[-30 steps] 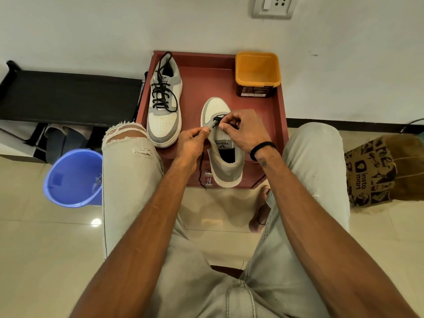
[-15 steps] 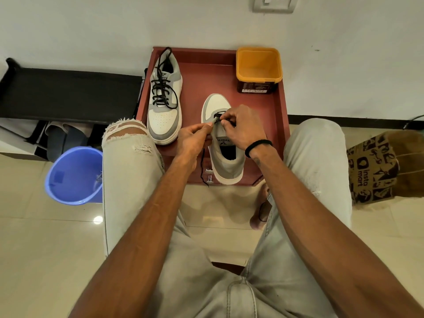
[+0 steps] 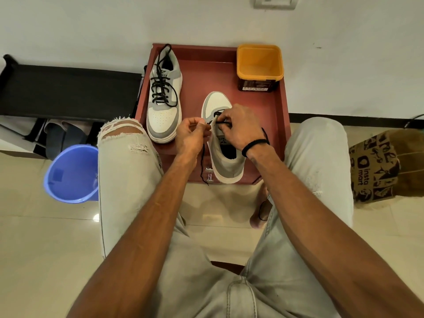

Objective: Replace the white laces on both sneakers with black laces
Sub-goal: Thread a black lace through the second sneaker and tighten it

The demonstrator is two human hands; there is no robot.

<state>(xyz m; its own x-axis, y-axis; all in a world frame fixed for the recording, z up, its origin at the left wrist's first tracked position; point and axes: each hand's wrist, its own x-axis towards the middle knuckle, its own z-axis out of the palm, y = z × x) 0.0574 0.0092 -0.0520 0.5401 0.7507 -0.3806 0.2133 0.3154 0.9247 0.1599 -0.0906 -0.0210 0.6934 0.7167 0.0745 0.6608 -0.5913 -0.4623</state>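
Black lace (image 3: 202,161) (barely threaded) pinched by both hands' fingers (image 3: 226,125) over grey-white sneaker (image 3: 226,157).

My right hand (image 3: 241,129) covers the eyelet rows of the near sneaker (image 3: 226,154); lacing progress unreadable. My left hand's (image 3: 191,136) fingertips hide the black lace (image 3: 203,161) end. Wall socket (image 3: 276,2) above the sneaker cut by top edge.

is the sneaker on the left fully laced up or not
Laced. Black laces crisscross up the left sneaker, with loose ends near its collar. Whether they are tied, cannot tell.
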